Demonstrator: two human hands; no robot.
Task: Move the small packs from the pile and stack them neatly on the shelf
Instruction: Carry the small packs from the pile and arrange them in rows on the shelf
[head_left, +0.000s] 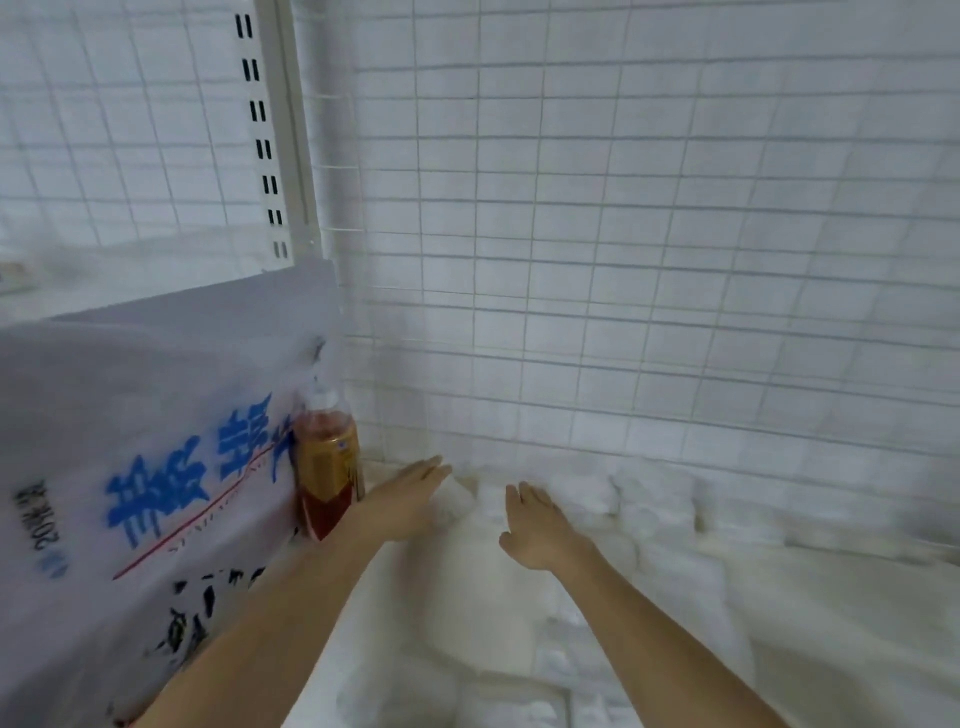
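Reaching deep onto the shelf (831, 587), a person's left hand (415, 493) lies flat on a small white pack (457, 501); the right hand (535, 525) hovers empty, fingers loose. Packs look light, soft, slippery; best taken by the sides.

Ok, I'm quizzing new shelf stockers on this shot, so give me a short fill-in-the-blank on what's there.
1. The bottle holds a ____ liquid.
2. The big white bag beside it has large characters printed in ____.
3. The left hand lies ____ the bottle and the right hand.
4. The wire grid behind the shelf is ____.

Missing words: red; blue; between; white
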